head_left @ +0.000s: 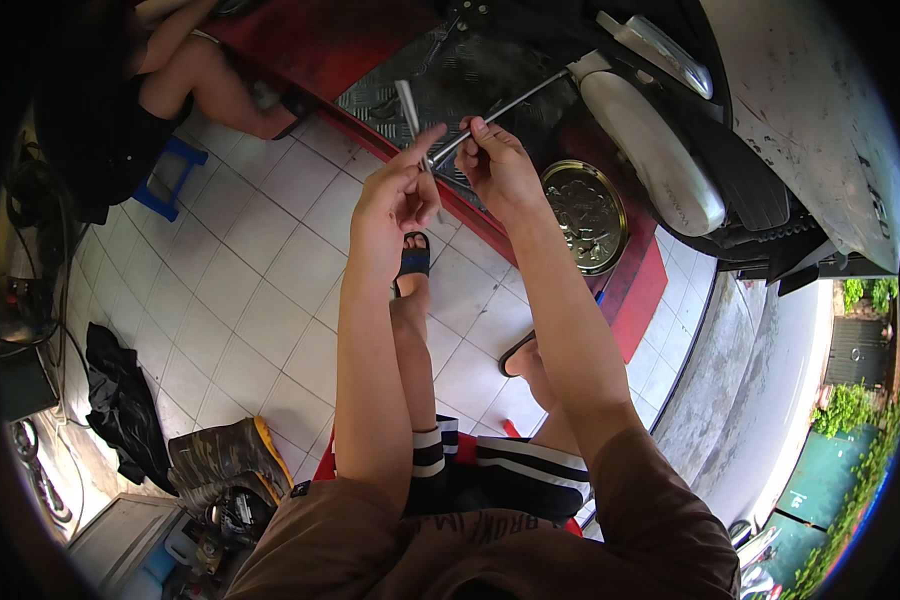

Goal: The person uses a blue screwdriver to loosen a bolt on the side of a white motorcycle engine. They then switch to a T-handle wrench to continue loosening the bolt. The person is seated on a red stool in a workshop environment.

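A long steel T-handle wrench (510, 106) runs from between my hands to the motorcycle's side, near the upper end of the silver exhaust muffler (660, 150). My left hand (395, 195) is at the T end, its fingers loosely curled around the crossbar and the index finger stretched out. The crossbar is smeared by motion. With thumb and fingers, my right hand (495, 165) pinches the shaft just past the crossbar. The tip of the wrench is too small to make out. Below the muffler lies a round gold-coloured tray (585, 215) holding small parts.
The motorcycle stands on a red lift platform (635, 300) with a patterned metal plate (370, 90). At upper left, another person sits by a blue stool (170, 175). Rubber boots (230, 455) and a black cloth (120, 400) are on the tiled floor (260, 290).
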Motion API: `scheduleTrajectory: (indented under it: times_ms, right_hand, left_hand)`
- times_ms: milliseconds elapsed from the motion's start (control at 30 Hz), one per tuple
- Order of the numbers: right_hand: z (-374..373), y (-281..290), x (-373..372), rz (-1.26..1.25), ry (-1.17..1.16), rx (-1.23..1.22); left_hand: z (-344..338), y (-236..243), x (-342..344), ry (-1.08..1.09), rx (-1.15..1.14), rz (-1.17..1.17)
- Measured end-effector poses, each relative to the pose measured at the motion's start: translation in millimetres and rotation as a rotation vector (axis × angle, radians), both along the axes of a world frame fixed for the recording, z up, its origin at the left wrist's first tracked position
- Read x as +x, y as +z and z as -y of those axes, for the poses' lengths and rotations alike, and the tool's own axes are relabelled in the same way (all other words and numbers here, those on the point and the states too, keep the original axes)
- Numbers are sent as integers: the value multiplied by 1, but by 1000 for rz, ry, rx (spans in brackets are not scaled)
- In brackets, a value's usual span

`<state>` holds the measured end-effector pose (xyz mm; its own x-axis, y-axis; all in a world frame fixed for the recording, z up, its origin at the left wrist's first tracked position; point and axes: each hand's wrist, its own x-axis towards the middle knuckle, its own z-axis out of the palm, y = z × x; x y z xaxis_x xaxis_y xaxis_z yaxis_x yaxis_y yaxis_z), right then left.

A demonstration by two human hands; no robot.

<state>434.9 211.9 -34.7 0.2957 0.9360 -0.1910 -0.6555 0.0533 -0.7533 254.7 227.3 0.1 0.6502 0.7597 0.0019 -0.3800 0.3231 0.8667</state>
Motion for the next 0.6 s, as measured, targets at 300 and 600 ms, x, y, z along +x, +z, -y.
scheduleTrajectory:
  times_ms: [300,600]
  right_hand:
    - [-7,3,10,-22,-29,15]
    - [-24,19,28,21,-3,-47]
  left_hand:
    - [-5,4,-22,-252,-100,256]
    - [32,-35,41,-224,192,-1141]
